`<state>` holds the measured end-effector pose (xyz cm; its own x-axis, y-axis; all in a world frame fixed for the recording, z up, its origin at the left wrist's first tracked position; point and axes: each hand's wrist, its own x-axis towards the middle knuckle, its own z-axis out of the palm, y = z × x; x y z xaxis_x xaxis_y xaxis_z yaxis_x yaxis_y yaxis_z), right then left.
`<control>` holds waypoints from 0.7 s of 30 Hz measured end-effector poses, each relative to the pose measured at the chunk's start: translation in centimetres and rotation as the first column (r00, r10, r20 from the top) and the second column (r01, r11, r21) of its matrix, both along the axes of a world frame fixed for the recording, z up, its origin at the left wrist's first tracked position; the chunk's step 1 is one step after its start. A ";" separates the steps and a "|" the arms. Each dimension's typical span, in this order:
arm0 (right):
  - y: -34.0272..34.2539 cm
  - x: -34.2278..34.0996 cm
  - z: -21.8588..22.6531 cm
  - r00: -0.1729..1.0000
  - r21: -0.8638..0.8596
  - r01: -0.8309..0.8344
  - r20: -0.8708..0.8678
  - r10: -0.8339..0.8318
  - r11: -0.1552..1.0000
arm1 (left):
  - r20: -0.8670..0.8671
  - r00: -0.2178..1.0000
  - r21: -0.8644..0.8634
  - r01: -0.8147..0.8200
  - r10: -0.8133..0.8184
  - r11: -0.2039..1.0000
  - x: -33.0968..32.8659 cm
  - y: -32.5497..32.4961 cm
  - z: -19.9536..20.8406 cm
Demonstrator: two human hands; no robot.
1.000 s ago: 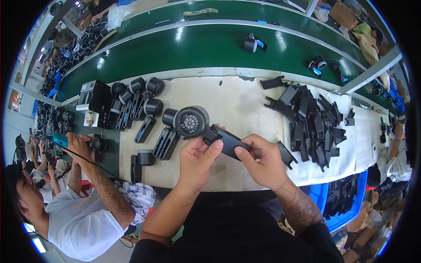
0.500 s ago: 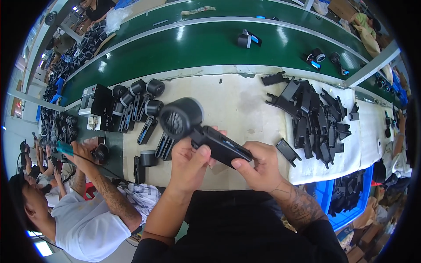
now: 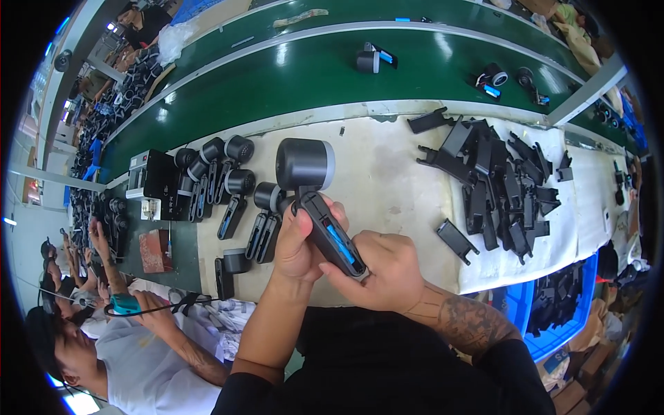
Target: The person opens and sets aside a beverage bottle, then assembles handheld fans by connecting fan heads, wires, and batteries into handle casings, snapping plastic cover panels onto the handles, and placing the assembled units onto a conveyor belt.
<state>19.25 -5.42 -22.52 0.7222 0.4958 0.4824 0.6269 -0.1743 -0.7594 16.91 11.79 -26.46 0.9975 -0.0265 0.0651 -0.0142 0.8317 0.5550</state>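
The fan is gripped below its head by the left hand and around the tip of its handle by the right hand, seemingly for steadiness, blue insides turned upward; black covers are heaped rightward of both, apparently within reach

The person wears a plain, matte black fabric short-sleeved top, its front softly creased. The loose black left sleeve and the matching black right sleeve both leave the forearms uncovered. The bare, smooth left forearm tapers toward the wrist. The bare right forearm carries a dense, dark-inked patterned tattoo that spreads toward the sleeve hem; its motif is too small to read. Thin dark lines cross near the right wrist, whether cord or ink cannot be told. The left grip and right grip are ungloved, five-fingered hands.
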 end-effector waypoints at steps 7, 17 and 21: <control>-1.5 2.2 3.5 1.000 0.269 0.003 0.025 -0.010 0.963 | -0.022 0.999 0.249 -0.043 0.050 0.968 -0.6 -0.3 2.2; -1.3 2.4 4.5 0.964 0.330 -0.070 0.267 -0.022 0.941 | 0.153 0.961 0.416 -0.272 0.229 0.868 -2.5 -1.5 3.9; -1.0 2.2 4.2 0.957 0.373 -0.078 0.287 -0.035 0.925 | 0.229 0.939 0.435 -0.334 0.256 0.836 -2.4 -1.6 4.1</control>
<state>21.48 -6.44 -18.29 0.5185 0.2502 0.8177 0.8249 0.1053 -0.5553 14.47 10.14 -22.38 0.9403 0.2018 0.2740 -0.3360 0.4228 0.8416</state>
